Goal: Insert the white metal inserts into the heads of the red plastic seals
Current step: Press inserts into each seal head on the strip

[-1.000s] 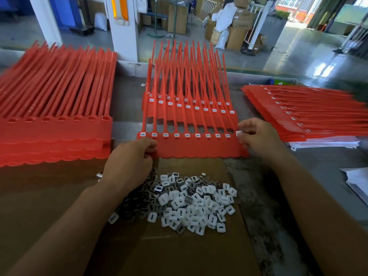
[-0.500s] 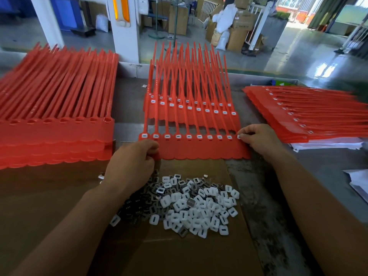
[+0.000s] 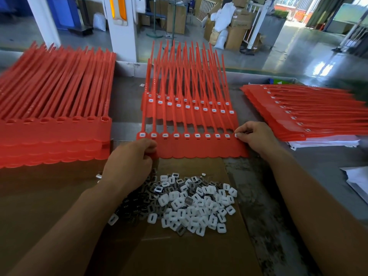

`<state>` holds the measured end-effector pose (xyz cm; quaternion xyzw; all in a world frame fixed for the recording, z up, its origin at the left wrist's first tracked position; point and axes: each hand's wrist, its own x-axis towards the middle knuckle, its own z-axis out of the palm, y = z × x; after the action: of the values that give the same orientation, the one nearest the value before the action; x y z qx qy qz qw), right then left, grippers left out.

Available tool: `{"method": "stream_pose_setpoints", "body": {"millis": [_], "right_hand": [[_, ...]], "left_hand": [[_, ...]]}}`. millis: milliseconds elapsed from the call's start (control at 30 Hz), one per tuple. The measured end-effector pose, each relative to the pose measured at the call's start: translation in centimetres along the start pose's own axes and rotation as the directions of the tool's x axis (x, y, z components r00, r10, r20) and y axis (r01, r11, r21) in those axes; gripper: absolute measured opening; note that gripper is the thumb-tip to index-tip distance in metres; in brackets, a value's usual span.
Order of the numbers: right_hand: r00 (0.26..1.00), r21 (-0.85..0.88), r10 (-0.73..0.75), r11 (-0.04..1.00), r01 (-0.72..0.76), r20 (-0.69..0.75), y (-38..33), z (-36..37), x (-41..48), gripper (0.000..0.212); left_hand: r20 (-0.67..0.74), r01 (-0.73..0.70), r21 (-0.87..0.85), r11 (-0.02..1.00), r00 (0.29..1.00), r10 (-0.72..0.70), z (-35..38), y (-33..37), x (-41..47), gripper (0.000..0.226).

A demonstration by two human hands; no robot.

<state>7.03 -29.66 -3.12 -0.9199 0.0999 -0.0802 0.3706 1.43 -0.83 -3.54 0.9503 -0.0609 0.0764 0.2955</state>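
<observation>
Strip of red seals point(image 3: 199, 149), ten heads in a row, which we hold at both ends. The fingers of our left hand point(image 3: 129, 162) curl round its lower left corner and hide it. Thumb and forefinger of our right hand point(image 3: 256, 136) pinch a white insert point(image 3: 236, 135) at the rightmost head. We cannot tell how deep it sits, since the fingertips cover it. Loose inserts point(image 3: 197, 206) are heaped on cardboard point(image 3: 179, 255) just below the left knuckles, partly hidden under the wrist. A left stack point(image 3: 53, 108) of seals lies outward of the left fingers, cut off by the frame edge. A right stack point(image 3: 308, 114) outward of the right fingers is blurred.
</observation>
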Motion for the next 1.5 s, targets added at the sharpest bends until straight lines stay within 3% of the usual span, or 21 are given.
{"method": "stream_pose_setpoints", "body": {"millis": [367,833,1133,1233,1400,1500], "right_hand": [[0.995,0.112,0.1,0.988,-0.102,0.021,-0.4,-0.2,0.7,0.015],[0.96,0.069,0.263,0.96,-0.27,0.097,-1.4,-0.6,2.0,0.023],[0.988,0.051,0.154,0.987,-0.152,-0.025,-0.3,-0.3,0.7,0.022],[0.991,0.038,0.129,0.991,-0.13,0.044,-0.6,-0.8,0.1,0.015],[0.961,-0.022,0.196,0.981,-0.195,0.195,-1.0,-1.8,-0.3,0.025],[0.939,0.044,0.22,0.97,-0.24,0.265,-0.9,-2.0,-0.4,0.012]], "left_hand": [[0.014,0.0,0.004,1.0,1.0,0.0,-0.1,0.0,0.0,0.042],[0.016,0.0,-0.003,1.0,1.0,0.0,-0.2,0.3,-0.1,0.04],[0.02,-0.004,0.01,1.0,1.0,0.004,-0.2,0.2,-0.1,0.039],[0.027,-0.006,0.005,1.0,1.0,0.006,-0.2,0.3,-0.1,0.039],[0.016,-0.004,0.006,1.0,1.0,0.004,-0.3,0.2,-0.1,0.041],[0.02,-0.005,0.007,1.0,1.0,0.005,-0.2,0.3,-0.1,0.04]]}}
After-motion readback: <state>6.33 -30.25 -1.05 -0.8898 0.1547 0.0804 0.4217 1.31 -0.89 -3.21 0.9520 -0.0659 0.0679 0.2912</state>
